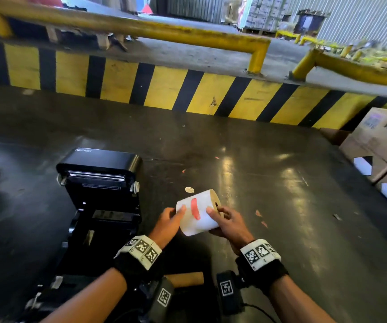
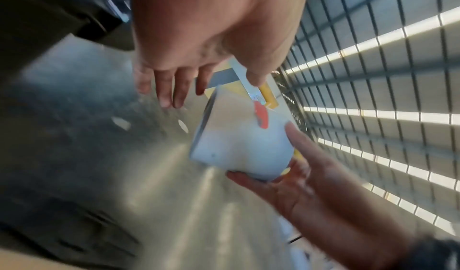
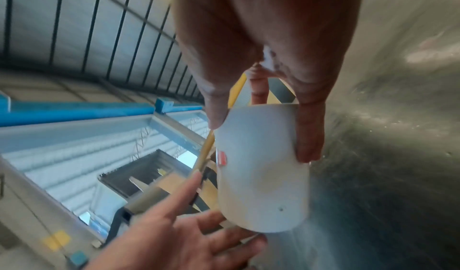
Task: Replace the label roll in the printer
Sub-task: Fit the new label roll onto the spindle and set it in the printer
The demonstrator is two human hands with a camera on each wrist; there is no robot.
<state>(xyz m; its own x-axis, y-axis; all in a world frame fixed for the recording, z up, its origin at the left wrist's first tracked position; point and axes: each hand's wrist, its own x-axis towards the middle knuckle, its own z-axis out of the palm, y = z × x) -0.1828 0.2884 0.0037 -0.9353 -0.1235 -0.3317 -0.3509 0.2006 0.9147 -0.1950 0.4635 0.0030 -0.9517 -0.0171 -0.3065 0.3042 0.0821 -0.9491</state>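
Note:
Both hands are at a white label roll (image 1: 198, 215) with a red mark, held lying on its side just above the floor. My right hand (image 1: 219, 214) grips its right end, thumb on top and fingers underneath. The left hand (image 1: 176, 216) is at the left end with straight fingers and its thumb resting on the roll. In the right wrist view the right hand (image 3: 261, 132) clamps the roll (image 3: 261, 175); in the left wrist view the left hand (image 2: 209, 89) is spread beside the roll (image 2: 239, 140). The black printer (image 1: 99, 183) stands to the left with its lid raised.
A brown empty cardboard core (image 1: 185, 278) lies between my forearms. A yellow-and-black striped kerb (image 1: 164, 87) runs across the back. Cardboard boxes (image 1: 378, 145) are stacked at the right. A small round sticker (image 1: 189, 189) and paper scraps lie on the dark floor.

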